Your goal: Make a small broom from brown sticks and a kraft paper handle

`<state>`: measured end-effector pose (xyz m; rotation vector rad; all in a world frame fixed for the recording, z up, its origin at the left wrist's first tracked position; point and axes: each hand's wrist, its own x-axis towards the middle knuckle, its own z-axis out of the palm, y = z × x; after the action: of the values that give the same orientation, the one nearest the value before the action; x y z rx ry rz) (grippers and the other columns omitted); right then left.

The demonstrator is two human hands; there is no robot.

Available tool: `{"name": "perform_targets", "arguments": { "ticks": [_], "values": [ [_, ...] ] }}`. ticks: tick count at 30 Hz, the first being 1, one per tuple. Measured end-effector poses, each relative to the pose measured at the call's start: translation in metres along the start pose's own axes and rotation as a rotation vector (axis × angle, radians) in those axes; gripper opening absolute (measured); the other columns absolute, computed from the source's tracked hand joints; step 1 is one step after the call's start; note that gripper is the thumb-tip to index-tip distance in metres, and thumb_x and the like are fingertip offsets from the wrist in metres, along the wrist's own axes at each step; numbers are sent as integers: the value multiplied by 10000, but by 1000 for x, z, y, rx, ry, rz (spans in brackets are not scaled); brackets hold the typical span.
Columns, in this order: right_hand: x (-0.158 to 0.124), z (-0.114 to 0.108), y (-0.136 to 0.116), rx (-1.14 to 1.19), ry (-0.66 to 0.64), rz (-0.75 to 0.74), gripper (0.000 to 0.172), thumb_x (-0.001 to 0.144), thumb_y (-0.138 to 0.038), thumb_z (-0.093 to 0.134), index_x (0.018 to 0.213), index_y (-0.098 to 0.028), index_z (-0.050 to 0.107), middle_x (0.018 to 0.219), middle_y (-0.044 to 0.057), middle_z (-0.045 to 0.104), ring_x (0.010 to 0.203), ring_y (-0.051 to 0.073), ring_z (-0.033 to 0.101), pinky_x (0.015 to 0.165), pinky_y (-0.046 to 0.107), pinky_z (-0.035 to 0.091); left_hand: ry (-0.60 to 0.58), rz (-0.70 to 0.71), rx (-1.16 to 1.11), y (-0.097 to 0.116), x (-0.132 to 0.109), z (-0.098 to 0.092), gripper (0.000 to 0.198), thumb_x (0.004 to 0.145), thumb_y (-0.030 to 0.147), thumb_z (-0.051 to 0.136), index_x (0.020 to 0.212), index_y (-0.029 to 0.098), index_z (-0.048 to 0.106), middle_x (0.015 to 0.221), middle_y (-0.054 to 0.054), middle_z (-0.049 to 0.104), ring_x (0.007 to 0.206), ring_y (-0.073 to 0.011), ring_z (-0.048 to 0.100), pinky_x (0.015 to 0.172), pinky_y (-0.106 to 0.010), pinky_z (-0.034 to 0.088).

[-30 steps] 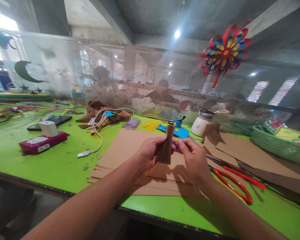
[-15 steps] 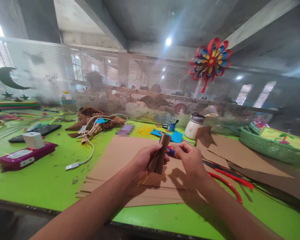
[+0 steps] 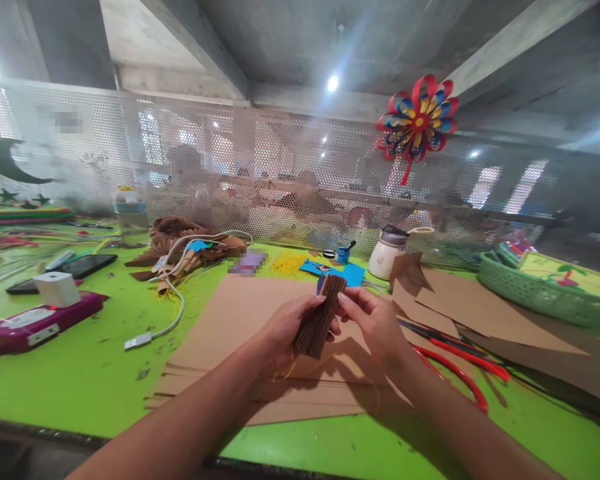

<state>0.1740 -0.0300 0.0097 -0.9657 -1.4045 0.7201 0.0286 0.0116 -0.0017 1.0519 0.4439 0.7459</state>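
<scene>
A bundle of brown paper [image 3: 320, 320], folded into narrow pleats, stands tilted above the sheets. My left hand [image 3: 286, 332] is closed round its lower left side, thumb in front and fingertips showing at the right edge. At the upper right edge, the thumb and bent fingers of my right hand [image 3: 373, 320] pinch the pleats. A small dark-blue item [image 3: 321, 284] peeks out behind the bundle's top left; its kind is hidden. Yellow thread [image 3: 293, 369] trails below my hands. Underneath lies a stack of flat brown paper sheets [image 3: 240, 303].
Red-handled scissors [image 3: 473, 387] lie right of my right forearm, beside more brown sheets [image 3: 490, 310]. Behind stand a white jar [image 3: 387, 257] and a green basket [image 3: 500, 283]. A white cable [image 3: 180, 313], a purple power strip [image 3: 75, 320] and pleated brown paper [image 3: 180, 237] occupy the left.
Earlier my right fingers were at a blue item beside the bundle; now they pinch the bundle's upper right edge. The bundle has turned so its pleats face me more. The view has shifted slightly.
</scene>
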Motion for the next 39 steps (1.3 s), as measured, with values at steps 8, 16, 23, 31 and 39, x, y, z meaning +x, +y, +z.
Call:
{"name": "perform_targets", "arguments": {
  "ticks": [8,16,23,31,39],
  "values": [
    [-1,1,-3,8,-30,-1,159,815,-314,562,784,-168,617,543,-47,531,471,108,504,514,260,407,21,-61,119,2,-4,7,327,833,364,431,792,101,622,692,-79,637,584,-140,563,574,-261,428],
    [1,-1,9,-72,19,20,267,786,-403,579,832,-154,664,627,4,603,565,140,509,575,291,416,-63,-82,108,1,-5,6,291,837,349,423,840,114,595,684,-80,640,577,-153,577,578,-275,440],
    [0,-5,11,-82,-50,-10,284,802,-409,565,658,-165,595,569,-17,523,554,120,474,564,271,411,-162,-77,116,0,-3,2,290,831,395,467,808,127,576,595,-42,584,620,-165,589,631,-278,421],
    [9,-18,13,51,87,38,281,783,-419,593,916,-178,646,799,31,619,712,147,566,639,293,473,-297,-117,32,3,-4,0,316,851,406,433,795,128,571,565,-11,527,635,-155,583,702,-300,417],
    [5,-25,0,111,-174,-46,417,761,-289,616,1174,-255,578,1187,54,590,1144,237,487,962,438,391,-388,-126,13,4,-5,0,313,850,384,428,796,117,581,592,-36,557,631,-168,587,697,-314,422]
  ]
}}
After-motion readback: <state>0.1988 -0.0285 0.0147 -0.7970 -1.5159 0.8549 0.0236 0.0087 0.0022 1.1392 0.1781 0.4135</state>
